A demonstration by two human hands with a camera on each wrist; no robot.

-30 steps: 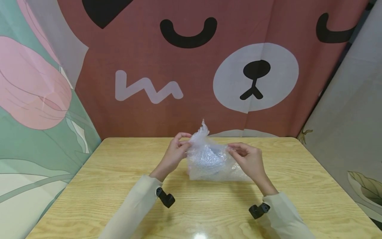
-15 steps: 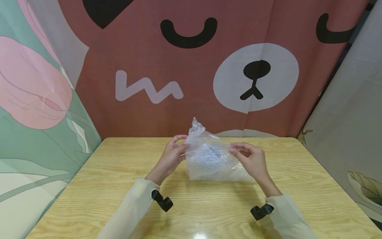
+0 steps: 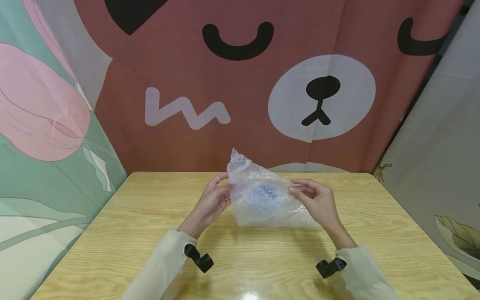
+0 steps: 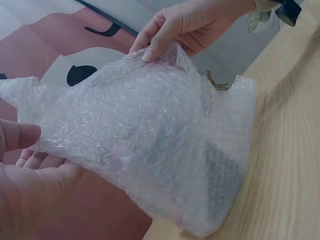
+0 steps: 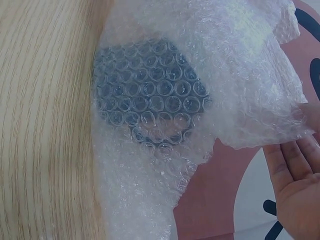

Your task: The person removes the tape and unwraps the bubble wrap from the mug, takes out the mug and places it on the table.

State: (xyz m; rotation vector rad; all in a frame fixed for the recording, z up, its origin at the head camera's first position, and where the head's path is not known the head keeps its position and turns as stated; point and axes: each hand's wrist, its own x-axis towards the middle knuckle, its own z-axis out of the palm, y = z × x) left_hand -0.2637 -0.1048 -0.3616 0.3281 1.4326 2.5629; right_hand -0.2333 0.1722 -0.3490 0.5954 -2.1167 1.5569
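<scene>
A sheet of clear bubble wrap [image 3: 275, 214] stands on the table, its upper left corner raised to a crumpled peak. Through its layers shows a dark blue-grey thing [image 5: 150, 85] of unclear kind, blurred by the bubbles. My left hand [image 3: 210, 198] holds the wrap's left edge, thumb on the near side and fingers behind. At the upper right, my right hand [image 3: 316, 200] pinches the edge between thumb and fingers. In the left wrist view, a pale pink patch [image 4: 120, 156] shows through the plastic, and the right hand grips the far edge.
The wooden table [image 3: 150, 233] has its back edge just behind the wrap. A reddish-brown curtain [image 3: 180, 150] with a bear face hangs behind it. A flower-print curtain [image 3: 41, 175] lines the left side, a grey one [image 3: 438, 137] the right.
My left hand has moved left and slightly down, drawing the wrap's peak left and spreading the sheet flatter. The right hand has shifted slightly right, still pinching the edge.
</scene>
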